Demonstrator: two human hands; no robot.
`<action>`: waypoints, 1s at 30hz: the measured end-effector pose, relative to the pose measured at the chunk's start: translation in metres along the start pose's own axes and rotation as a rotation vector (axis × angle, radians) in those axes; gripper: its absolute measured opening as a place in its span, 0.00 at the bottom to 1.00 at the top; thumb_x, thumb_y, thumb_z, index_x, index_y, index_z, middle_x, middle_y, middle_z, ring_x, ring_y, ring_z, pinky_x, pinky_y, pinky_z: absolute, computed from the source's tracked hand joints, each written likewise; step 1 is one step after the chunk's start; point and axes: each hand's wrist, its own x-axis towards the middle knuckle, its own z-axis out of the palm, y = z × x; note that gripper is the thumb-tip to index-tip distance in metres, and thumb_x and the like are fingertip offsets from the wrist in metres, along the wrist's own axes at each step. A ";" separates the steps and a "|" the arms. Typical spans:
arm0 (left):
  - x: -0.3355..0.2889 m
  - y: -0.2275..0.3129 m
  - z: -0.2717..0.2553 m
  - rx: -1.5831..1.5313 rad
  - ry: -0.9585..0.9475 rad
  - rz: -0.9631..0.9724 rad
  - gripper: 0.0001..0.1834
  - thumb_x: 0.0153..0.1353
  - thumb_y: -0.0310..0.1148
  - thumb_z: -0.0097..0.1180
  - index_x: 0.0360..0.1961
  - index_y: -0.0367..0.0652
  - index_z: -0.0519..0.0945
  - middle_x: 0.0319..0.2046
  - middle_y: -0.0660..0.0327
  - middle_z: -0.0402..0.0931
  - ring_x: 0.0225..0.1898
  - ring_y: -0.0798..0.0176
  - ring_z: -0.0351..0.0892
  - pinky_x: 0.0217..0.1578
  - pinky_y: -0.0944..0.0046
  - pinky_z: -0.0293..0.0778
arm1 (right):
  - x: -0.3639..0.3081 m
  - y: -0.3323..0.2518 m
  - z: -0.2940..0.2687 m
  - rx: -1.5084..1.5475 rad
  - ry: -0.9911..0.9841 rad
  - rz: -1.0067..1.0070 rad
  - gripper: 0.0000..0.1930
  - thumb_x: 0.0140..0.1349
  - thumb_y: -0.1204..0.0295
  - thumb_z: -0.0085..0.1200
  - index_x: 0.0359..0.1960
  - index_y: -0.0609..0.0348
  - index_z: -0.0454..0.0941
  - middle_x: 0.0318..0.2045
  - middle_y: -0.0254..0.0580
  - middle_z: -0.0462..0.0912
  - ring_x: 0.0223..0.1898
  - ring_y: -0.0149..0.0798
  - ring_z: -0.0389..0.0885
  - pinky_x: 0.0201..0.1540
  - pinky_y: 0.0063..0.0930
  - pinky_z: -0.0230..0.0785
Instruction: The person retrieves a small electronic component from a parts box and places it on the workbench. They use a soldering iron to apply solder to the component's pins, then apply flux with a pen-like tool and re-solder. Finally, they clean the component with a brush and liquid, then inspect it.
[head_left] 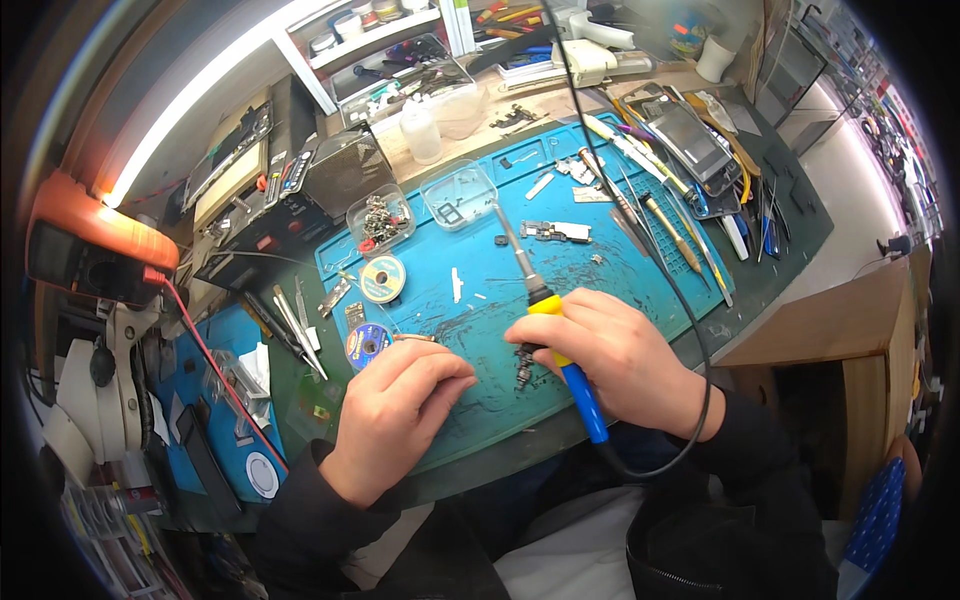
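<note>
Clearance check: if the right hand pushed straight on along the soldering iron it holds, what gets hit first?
Likely the clear plastic box: the soldering iron in the right hand points at its right edge. Depth is unclear; the tip might pass over the rim.

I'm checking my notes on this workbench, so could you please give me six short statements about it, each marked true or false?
1. The right hand holds a soldering iron. True.
2. The iron's handle is entirely red. False: it is yellow and blue.
3. A blue spool lies beside the left hand. True.
4. The left hand also grips the soldering iron. False: it is apart from it.
5. The meter at the picture's left is orange. True.
6. The clear box of small metal parts stands right of the soldering iron. False: the box stands to its left.
</note>
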 end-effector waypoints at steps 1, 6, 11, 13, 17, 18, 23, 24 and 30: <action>-0.001 0.002 0.002 -0.006 -0.007 -0.003 0.09 0.58 0.19 0.73 0.39 0.36 0.86 0.37 0.56 0.85 0.40 0.54 0.86 0.41 0.59 0.82 | 0.002 0.001 0.004 -0.001 0.016 -0.025 0.23 0.62 0.75 0.69 0.59 0.53 0.81 0.45 0.42 0.88 0.43 0.49 0.84 0.47 0.39 0.77; 0.002 0.002 0.010 0.106 0.003 0.088 0.11 0.53 0.21 0.75 0.37 0.40 0.87 0.35 0.59 0.86 0.38 0.54 0.86 0.40 0.57 0.79 | -0.012 0.007 -0.003 0.216 0.200 -0.062 0.32 0.70 0.60 0.67 0.72 0.61 0.74 0.38 0.40 0.87 0.35 0.39 0.84 0.39 0.34 0.76; 0.007 0.001 0.009 0.201 0.014 0.182 0.10 0.55 0.25 0.73 0.38 0.42 0.87 0.36 0.62 0.86 0.38 0.56 0.87 0.40 0.58 0.80 | -0.049 -0.007 -0.018 0.414 0.445 0.134 0.31 0.74 0.49 0.61 0.61 0.68 0.83 0.33 0.44 0.85 0.33 0.36 0.85 0.35 0.29 0.77; 0.010 0.000 0.011 0.224 0.011 0.215 0.10 0.54 0.25 0.71 0.38 0.43 0.87 0.36 0.62 0.86 0.38 0.57 0.88 0.41 0.58 0.81 | -0.058 -0.014 -0.009 0.552 0.494 0.283 0.26 0.77 0.52 0.61 0.56 0.68 0.85 0.33 0.45 0.86 0.32 0.35 0.86 0.36 0.28 0.77; 0.016 0.001 0.013 0.255 -0.001 0.240 0.10 0.52 0.25 0.68 0.38 0.42 0.87 0.36 0.61 0.86 0.39 0.57 0.89 0.40 0.60 0.82 | -0.059 -0.013 -0.007 0.536 0.500 0.272 0.14 0.71 0.65 0.68 0.48 0.63 0.85 0.31 0.44 0.87 0.27 0.34 0.85 0.31 0.26 0.75; 0.017 0.001 0.014 0.259 -0.005 0.242 0.11 0.52 0.25 0.67 0.38 0.42 0.87 0.36 0.61 0.86 0.39 0.57 0.89 0.39 0.60 0.83 | -0.063 -0.008 -0.004 0.515 0.498 0.233 0.12 0.69 0.67 0.69 0.46 0.62 0.85 0.30 0.43 0.87 0.26 0.34 0.84 0.30 0.26 0.74; 0.018 -0.003 0.015 0.232 0.003 0.232 0.12 0.50 0.24 0.68 0.38 0.40 0.87 0.35 0.59 0.86 0.36 0.56 0.89 0.35 0.60 0.84 | -0.061 -0.004 -0.001 0.440 0.471 0.238 0.06 0.67 0.70 0.70 0.41 0.58 0.87 0.25 0.40 0.87 0.22 0.37 0.84 0.26 0.29 0.74; 0.018 -0.003 0.014 0.229 0.004 0.233 0.12 0.49 0.24 0.68 0.38 0.40 0.87 0.34 0.59 0.85 0.35 0.56 0.89 0.34 0.60 0.84 | -0.059 -0.005 -0.002 0.439 0.457 0.257 0.06 0.66 0.70 0.69 0.40 0.58 0.87 0.25 0.40 0.87 0.22 0.37 0.85 0.26 0.29 0.74; 0.018 -0.001 0.013 0.219 -0.014 0.224 0.12 0.49 0.23 0.68 0.38 0.39 0.87 0.34 0.58 0.85 0.36 0.55 0.90 0.36 0.60 0.85 | -0.051 -0.006 -0.006 0.447 0.411 0.299 0.05 0.66 0.70 0.68 0.38 0.57 0.88 0.26 0.40 0.87 0.23 0.37 0.86 0.28 0.28 0.76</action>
